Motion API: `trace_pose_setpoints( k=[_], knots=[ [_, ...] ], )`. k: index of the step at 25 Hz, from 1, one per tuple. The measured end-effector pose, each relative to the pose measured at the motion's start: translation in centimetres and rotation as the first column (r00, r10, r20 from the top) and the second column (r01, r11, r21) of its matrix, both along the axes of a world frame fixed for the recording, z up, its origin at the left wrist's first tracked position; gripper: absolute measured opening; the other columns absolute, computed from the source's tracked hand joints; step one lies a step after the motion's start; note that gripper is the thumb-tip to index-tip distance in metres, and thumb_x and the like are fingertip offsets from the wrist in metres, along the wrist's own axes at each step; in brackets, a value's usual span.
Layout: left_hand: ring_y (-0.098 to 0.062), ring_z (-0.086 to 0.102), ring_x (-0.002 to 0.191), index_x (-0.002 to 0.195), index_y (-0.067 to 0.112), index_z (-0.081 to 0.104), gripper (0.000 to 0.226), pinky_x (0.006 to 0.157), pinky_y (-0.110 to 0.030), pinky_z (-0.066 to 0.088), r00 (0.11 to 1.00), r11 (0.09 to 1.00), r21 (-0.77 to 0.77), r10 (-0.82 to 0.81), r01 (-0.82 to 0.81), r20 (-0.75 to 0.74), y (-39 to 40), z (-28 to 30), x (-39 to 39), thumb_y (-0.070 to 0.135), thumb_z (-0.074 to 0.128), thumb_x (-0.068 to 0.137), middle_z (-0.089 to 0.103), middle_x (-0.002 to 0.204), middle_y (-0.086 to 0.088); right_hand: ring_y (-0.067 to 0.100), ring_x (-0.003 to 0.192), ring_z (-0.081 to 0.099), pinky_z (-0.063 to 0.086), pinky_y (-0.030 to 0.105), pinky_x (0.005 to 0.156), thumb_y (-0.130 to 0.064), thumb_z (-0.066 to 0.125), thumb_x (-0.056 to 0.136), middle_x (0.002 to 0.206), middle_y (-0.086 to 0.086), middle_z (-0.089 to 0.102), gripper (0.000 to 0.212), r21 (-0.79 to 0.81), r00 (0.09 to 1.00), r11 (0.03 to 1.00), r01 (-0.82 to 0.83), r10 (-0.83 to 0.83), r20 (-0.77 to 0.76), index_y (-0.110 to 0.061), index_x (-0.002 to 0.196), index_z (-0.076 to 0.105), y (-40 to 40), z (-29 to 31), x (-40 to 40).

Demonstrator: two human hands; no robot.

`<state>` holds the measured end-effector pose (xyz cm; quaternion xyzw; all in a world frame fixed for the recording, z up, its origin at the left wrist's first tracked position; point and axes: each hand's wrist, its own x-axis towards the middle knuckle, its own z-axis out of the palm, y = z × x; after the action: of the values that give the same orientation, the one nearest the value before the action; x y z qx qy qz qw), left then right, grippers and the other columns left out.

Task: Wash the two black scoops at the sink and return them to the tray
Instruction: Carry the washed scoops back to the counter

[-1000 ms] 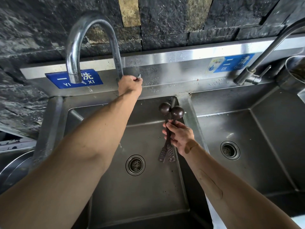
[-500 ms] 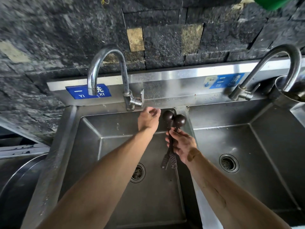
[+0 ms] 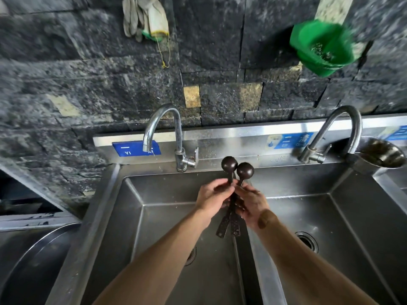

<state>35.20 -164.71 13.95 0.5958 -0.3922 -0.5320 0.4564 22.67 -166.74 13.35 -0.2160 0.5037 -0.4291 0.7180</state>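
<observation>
Two black scoops [image 3: 234, 190] held together over divider between basins, bowls up, handle ends hanging down. Your right hand [image 3: 251, 205] wraps handles; left hand [image 3: 212, 200] pinches same handles from other side. No water visible from faucet [image 3: 164, 128]. Keep bowls apart enough to rub each. Shift scoops left under spout, over left basin [image 3: 154, 208]. Tray not in view.

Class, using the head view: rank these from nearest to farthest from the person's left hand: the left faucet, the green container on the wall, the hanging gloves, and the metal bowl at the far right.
1. Left faucet, just behind the left hand, a little to its left.
2. Metal bowl, on the sink's far right edge.
3. Hanging gloves and green container, both high on the wall; too close to call.
</observation>
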Motion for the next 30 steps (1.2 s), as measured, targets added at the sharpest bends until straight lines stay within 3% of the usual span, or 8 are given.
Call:
trace_pose_setpoints(
  k=[4,8,12,14,19,21,24,30],
  knots=[
    [0.007,0.069,0.067,0.11,0.027,0.07,0.035,0.055,-0.011,0.052,0.998,0.997,-0.057,-0.056,0.058,0.038,1.2,1.3,0.8,0.011,0.077,0.08,0.076,0.083,0.015,0.023,0.074,0.072,0.052,0.037,0.076,-0.012,0.073,0.082,0.084,0.006,0.079,0.01,-0.025,1.0,1.0,-0.001,0.001,0.005,-0.019,0.087,0.078,1.6,1.6,0.4],
    [-0.009,0.072,0.084,0.119,0.022,0.067,0.041,0.063,-0.018,0.055,0.995,0.995,-0.055,-0.082,0.085,0.054,2.7,2.0,2.0,0.009,0.075,0.08,0.075,0.104,-0.004,0.019,0.07,0.071,0.053,0.03,0.059,-0.019,0.074,0.082,0.087,0.006,0.077,0.004,-0.083,0.999,0.996,-0.031,0.029,-0.017,-0.021,0.082,0.077,4.1,2.6,1.5],
    [-0.011,0.074,0.071,0.09,0.024,0.076,0.022,0.053,-0.018,0.054,0.994,0.995,-0.023,-0.102,0.101,-0.035,4.4,2.2,3.5,0.006,0.07,0.08,0.078,0.08,0.0,0.022,0.066,0.073,0.057,0.032,0.056,-0.021,0.069,0.087,0.078,0.008,0.075,0.009,-0.094,0.999,0.995,0.023,-0.026,-0.031,-0.013,0.088,0.074,6.8,3.4,2.7],
    [-0.005,0.07,0.058,0.088,0.021,0.075,0.025,0.046,-0.016,0.05,0.99,0.994,0.011,-0.108,0.109,-0.085,5.4,2.3,4.1,0.0,0.063,0.082,0.075,0.069,0.002,0.02,0.06,0.066,0.054,0.029,0.054,-0.022,0.065,0.09,0.072,0.007,0.071,0.013,-0.107,0.997,0.992,0.07,-0.073,-0.029,-0.012,0.097,0.071,8.7,4.0,3.1],
    [-0.014,0.063,0.055,0.095,0.013,0.072,0.022,0.048,-0.024,0.052,0.939,0.969,0.053,-0.219,0.241,-0.265,8.1,1.9,4.1,-0.001,0.057,0.086,0.067,0.074,-0.007,0.017,0.052,0.049,0.038,0.02,0.04,-0.022,0.059,0.095,0.068,0.007,0.062,0.019,-0.131,0.958,0.952,0.278,-0.284,-0.031,-0.016,0.109,0.07,14.1,4.8,2.3],
    [-0.01,0.056,0.048,0.097,0.014,0.073,0.024,0.043,-0.022,0.048,0.916,0.959,0.077,-0.234,0.272,-0.327,9.1,1.7,3.0,0.001,0.056,0.087,0.067,0.068,-0.003,0.013,0.05,0.039,0.029,0.023,0.044,-0.027,0.057,0.096,0.066,0.003,0.057,0.021,-0.107,0.935,0.936,0.334,-0.344,-0.086,-0.018,0.109,0.071,16.2,4.7,1.4],
    [-0.005,0.046,0.041,0.101,0.017,0.073,0.029,0.037,-0.017,0.036,0.885,0.927,0.109,-0.302,0.36,-0.355,11.2,1.7,-0.2,0.004,0.051,0.088,0.061,0.058,0.005,0.01,0.05,0.031,0.021,0.024,0.05,-0.034,0.048,0.098,0.065,-0.001,0.051,0.03,-0.035,0.899,0.899,0.436,-0.437,-0.022,-0.017,0.109,0.07,19.7,4.3,-0.8],
    [-0.008,0.044,0.039,0.088,0.01,0.075,0.017,0.038,-0.018,0.031,0.805,0.834,0.157,-0.434,0.529,-0.405,16.5,1.9,-7.6,0.016,0.061,0.083,0.059,0.053,0.005,0.013,0.051,0.034,0.029,0.023,0.047,-0.015,0.046,0.096,0.062,-0.001,0.055,0.026,-0.038,0.758,0.757,0.652,-0.652,0.021,-0.005,0.098,0.07,26.9,3.9,-6.1]
  ],
)
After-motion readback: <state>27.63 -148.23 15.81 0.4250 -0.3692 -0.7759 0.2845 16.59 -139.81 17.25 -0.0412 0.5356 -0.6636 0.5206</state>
